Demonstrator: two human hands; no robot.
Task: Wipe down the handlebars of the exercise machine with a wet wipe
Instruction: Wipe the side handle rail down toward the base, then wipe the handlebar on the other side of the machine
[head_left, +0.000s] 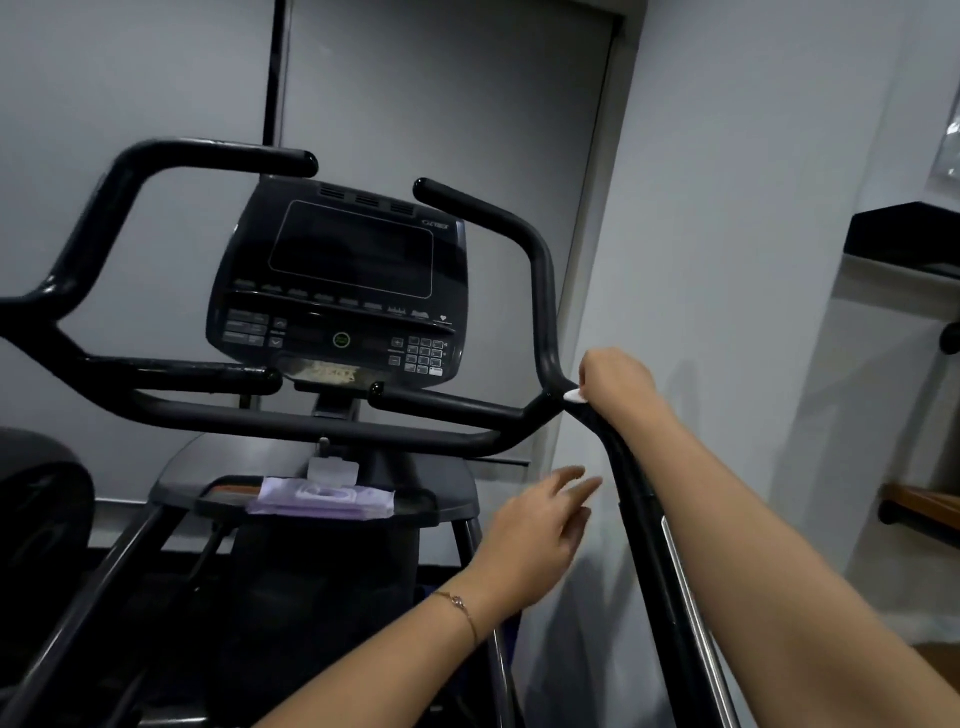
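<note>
Handlebars (542, 312) stand black on both sides of the console (343, 280). The right hand (615, 382) curls round the right one at its fork, pressing the white wet wipe (573, 396) against it. The left hand (545, 512) hovers just beside the lower stretch, fingers straight and loose, holding nothing. To wipe well, wrap the wet wipe fully round, press into the fork where grime likely gathers, then slide along each branch.
</note>
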